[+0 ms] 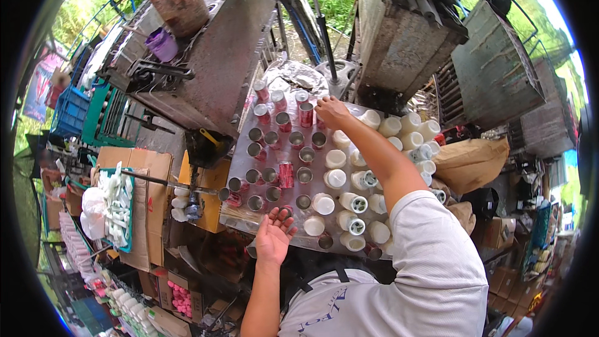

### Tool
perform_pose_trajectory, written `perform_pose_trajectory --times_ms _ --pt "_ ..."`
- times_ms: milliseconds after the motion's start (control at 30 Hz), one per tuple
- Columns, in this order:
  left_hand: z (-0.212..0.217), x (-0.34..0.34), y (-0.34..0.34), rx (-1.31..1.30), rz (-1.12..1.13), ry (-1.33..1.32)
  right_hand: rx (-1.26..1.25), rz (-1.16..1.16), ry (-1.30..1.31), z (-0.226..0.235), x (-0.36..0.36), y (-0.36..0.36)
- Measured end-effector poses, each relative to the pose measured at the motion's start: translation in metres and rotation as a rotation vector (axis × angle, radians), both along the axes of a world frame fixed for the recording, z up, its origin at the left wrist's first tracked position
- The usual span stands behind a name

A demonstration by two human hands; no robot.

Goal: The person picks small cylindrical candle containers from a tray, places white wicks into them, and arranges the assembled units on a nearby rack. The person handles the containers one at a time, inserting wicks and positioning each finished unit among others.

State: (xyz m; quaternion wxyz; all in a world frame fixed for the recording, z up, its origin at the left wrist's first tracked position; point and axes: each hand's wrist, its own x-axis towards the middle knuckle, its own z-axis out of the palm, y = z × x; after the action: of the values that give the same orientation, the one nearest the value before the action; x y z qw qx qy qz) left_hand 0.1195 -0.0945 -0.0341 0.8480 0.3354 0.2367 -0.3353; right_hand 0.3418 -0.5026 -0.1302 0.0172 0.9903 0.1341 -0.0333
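Right hand point(331, 111) reaches to the far edge of the metal tray point(240, 159), fingers curled down over the tops of the cans there. It sits just beside an upright red can point(306, 114), perhaps touching it, but whether it actually grips anything cannot be told from this angle.

Left hand point(273, 237) is released — palm up, fingers loosely spread, holding nothing, at the tray's near edge beside a row of open cans point(274, 195).

The cans stand in rows across the tray's left half; white plastic bottles point(352, 203) crowd the right half, close together.

Judgement: with the forearm stretched over the bottles, the arm should stay high and any can be lifted straight up — a sideways drag would likely topple neighbours.
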Motion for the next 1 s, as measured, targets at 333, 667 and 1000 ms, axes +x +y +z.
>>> perform_pose_trajectory --times_ms 333,667,1000 --pt "-0.012 0.001 -0.022 -0.069 -0.071 -0.001 0.053 -0.086 0.022 0.001 -0.007 0.008" --pt "-0.020 -0.012 -0.006 -0.059 -0.004 0.015 0.148 -0.217 0.104 0.039 0.011 0.039" --pt "-0.018 -0.022 0.014 -0.007 0.078 0.007 0.037 -0.089 0.149 0.001 0.017 0.033"
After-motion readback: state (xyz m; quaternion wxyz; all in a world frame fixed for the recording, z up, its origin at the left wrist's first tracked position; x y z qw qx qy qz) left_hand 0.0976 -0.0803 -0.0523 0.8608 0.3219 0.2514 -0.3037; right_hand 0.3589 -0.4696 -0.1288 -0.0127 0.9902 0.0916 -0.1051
